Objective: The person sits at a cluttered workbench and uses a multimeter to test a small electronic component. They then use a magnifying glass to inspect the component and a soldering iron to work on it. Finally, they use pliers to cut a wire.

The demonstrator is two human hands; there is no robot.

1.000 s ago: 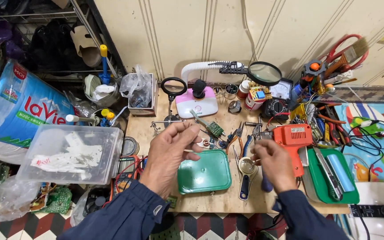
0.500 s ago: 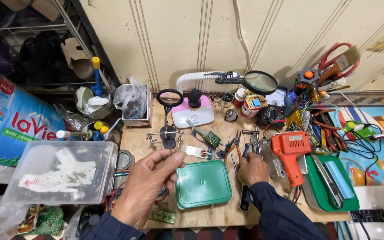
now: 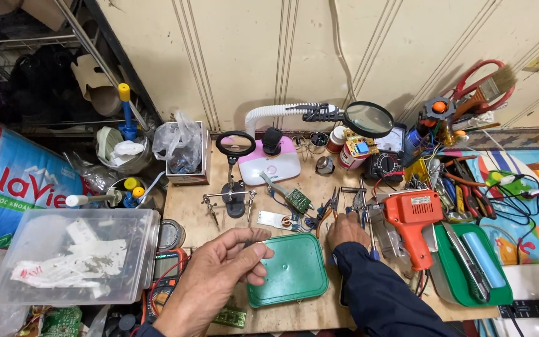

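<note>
The orange-handled pliers [image 3: 327, 211] lie on the wooden workbench [image 3: 188, 206] just beyond the right hand [image 3: 346, 229]; their long axis runs roughly away from the person, jaws toward the wall, handles toward the hand; the right hand's fingertips reach onto the handle ends, touching or very nearly so, and whether they already close around them I cannot tell, since the knuckles cover the contact. The right hand is clearly the nearer one; the left hand [image 3: 219, 274] hovers well to the left and nearer the person, over the bench's front edge, thumb and forefinger pinched together on something thin and small [image 3: 251, 244] that is too slight to identify; its other fingers curl loosely.

Between the two hands sits a green lid-like tray [image 3: 287, 269], its right edge just beside the right wrist; a small circuit board [image 3: 297, 200] and a white strip with a coil [image 3: 277, 219] lie left of the pliers; a second pair of pliers [image 3: 360, 203] lies just to their right, and beyond it an orange soldering gun [image 3: 414, 221]. A helping-hands stand [image 3: 234, 187] with a lens stands farther left; a clear plastic box [image 3: 76, 254] fills the left foreground.

The right forearm's dark sleeve [image 3: 375, 293] hides the bench beneath it; the pliers' handle tips are covered by the fingers.
</note>
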